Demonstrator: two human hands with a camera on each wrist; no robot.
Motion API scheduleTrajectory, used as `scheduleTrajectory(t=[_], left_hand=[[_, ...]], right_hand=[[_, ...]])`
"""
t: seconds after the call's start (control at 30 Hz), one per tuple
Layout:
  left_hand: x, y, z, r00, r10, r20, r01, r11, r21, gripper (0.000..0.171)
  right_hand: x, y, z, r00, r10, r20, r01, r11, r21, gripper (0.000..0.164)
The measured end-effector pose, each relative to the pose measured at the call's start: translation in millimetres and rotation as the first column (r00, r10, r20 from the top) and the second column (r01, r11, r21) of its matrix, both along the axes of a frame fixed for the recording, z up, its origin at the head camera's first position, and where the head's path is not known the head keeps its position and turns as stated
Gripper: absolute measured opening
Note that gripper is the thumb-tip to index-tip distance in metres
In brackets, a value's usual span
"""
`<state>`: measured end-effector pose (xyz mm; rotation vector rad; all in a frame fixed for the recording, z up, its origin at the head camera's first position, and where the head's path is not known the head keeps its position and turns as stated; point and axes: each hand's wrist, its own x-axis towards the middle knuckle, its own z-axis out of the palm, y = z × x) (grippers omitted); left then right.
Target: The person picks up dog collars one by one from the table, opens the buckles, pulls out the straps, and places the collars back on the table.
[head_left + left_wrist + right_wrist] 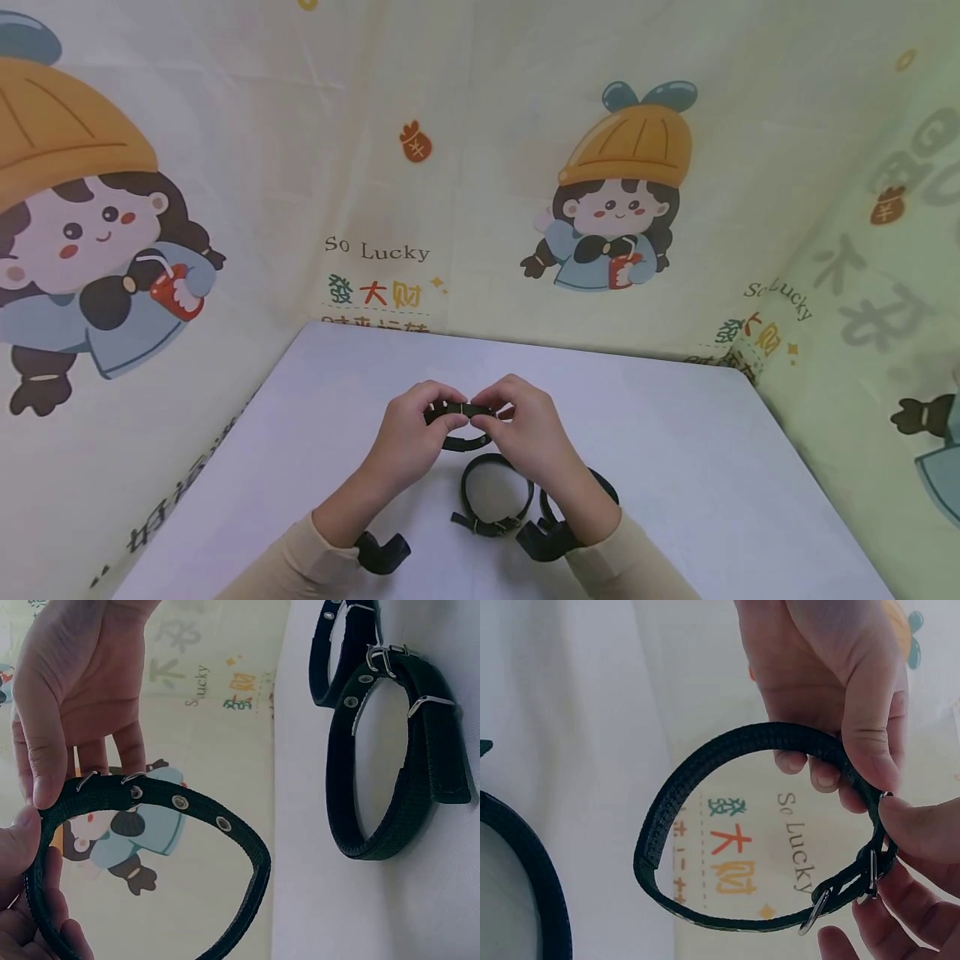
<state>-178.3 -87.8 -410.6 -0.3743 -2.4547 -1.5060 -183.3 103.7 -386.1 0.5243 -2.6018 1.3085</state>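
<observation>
Both hands hold a dark pet collar (467, 410) formed into a loop above the table. My left hand (411, 427) pinches its band between thumb and fingers; this hand also appears at the top of the right wrist view. Close beside it, my right hand (531, 429) pinches the strap by the metal fittings, thumb against the band. Metal eyelets (180, 802) run along part of the strap. In the right wrist view a metal ring (815, 911) hangs near the buckle (870, 876), which the right fingers partly cover.
A second buckled collar (467, 500) lies looped on the white table (712, 467), nearer the body. Another dark collar (606, 483) is partly hidden behind the right forearm. Black wrist-worn devices (384, 553) show beneath both wrists. A printed cloth (480, 167) hangs around the table.
</observation>
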Motion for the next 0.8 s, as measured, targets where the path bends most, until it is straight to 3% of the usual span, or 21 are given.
scheduleTrajectory(t=[0.33, 0.8], left_hand=[[0.9, 1.7, -1.4, 1.000, 0.009, -0.002, -0.009, 1.000, 0.010, 0.025], [-1.0, -0.8, 0.8, 0.999, 0.023, 0.025, -0.024, 0.999, 0.039, 0.024]], right_hand=[[1.5, -0.4, -1.2, 0.999, -0.025, -0.032, 0.026, 1.000, 0.017, 0.020], [1.0, -0.8, -2.1, 0.999, -0.052, 0.004, 0.053, 0.996, -0.076, 0.024]])
